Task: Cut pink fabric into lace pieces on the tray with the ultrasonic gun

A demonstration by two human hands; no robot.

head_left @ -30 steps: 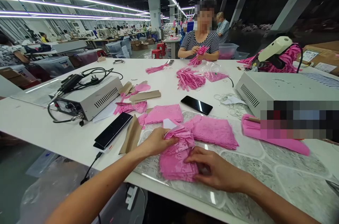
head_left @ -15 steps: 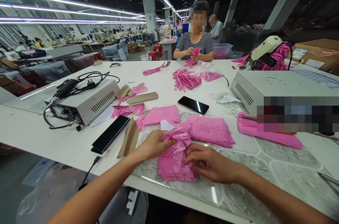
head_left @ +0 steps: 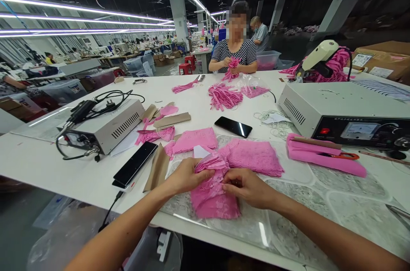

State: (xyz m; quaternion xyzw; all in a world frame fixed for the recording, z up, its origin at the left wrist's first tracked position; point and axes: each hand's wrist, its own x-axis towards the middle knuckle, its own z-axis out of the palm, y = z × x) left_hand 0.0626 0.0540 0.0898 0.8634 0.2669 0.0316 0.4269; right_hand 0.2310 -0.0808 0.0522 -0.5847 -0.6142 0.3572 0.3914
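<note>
A stack of pink lace pieces (head_left: 214, 207) lies near the table's front edge, its upper layers lifted and bunched. My left hand (head_left: 188, 175) is closed round the bunched top, thumb over the folds. My right hand (head_left: 248, 186) pinches at the right side of the same stack, fingers curled against the lace; its fingertips partly hide the edge they touch. Just behind lie two more pink lace stacks, one at the right (head_left: 254, 157) and one at the left (head_left: 197, 139), with a white paper piece (head_left: 200, 151) between them and my left hand.
A black phone (head_left: 233, 126) lies mid-table, another dark device (head_left: 136, 163) at left. Grey machine boxes stand left (head_left: 118, 123) and right (head_left: 346, 102). Scissors (head_left: 399, 213) lie at the right edge, a pink roll (head_left: 326, 157) behind. A person (head_left: 235, 48) opposite handles pink strips.
My right hand has moved slightly up and left, and its fingers have closed onto the lace. The upper layers shifted a little; my left hand keeps its hold.
</note>
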